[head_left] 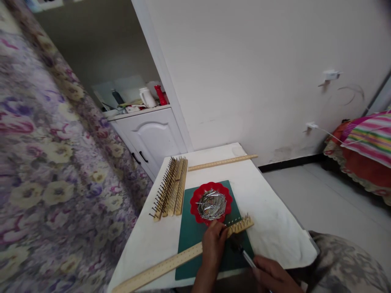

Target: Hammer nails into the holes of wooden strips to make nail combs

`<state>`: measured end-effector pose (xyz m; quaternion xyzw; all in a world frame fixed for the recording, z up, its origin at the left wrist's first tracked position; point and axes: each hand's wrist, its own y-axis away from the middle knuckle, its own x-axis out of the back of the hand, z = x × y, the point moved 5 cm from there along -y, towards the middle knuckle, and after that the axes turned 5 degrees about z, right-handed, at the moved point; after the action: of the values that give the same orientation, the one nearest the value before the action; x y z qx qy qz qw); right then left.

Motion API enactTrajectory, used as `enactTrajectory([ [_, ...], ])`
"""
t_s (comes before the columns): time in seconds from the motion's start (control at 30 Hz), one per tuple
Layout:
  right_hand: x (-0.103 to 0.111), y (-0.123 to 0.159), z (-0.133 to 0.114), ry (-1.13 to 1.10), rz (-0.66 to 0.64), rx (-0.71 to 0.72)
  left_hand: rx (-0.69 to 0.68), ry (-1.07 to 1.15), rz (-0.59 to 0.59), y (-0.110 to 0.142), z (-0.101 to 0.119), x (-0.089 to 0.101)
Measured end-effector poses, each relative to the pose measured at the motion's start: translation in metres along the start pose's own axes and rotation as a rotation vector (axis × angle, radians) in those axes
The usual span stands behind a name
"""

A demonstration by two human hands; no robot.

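My left hand (213, 241) is closed in a pinch over a long wooden strip (171, 264), with what looks like a nail at the fingertips, mostly hidden. The strip lies aslant across a green mat (191, 232); several nails stand upright in its right end, while small holes run along its left part. In my right hand (273, 273) is a hammer (249, 259), its dark blurred head just below the strip, close to my left fingers. A red scalloped bowl (194, 205) full of loose nails (213, 204) stands on the mat beyond my left hand.
Strips studded with nails (172, 187) lie side by side at the table's left. Another wooden strip (222, 162) lies near the far edge of the white-covered table (271, 215). A floral curtain (61, 171) hangs at left, beside a white cabinet (155, 136).
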<state>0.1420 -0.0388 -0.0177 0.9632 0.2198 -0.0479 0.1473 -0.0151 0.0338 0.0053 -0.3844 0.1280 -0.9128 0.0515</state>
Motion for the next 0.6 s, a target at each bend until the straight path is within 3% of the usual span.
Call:
enactTrajectory([
  [0.1,-0.006,-0.002,-0.035,-0.043,0.067,0.047,0.016,0.017,0.0,0.0,-0.002,-0.002],
  [0.2,-0.011,-0.01,-0.053,-0.011,0.123,0.028,0.023,0.018,0.005,0.0,-0.004,-0.002],
  [0.6,-0.017,-0.025,-0.048,0.002,0.094,0.045,0.031,0.056,-0.003,-0.001,0.0,0.0],
])
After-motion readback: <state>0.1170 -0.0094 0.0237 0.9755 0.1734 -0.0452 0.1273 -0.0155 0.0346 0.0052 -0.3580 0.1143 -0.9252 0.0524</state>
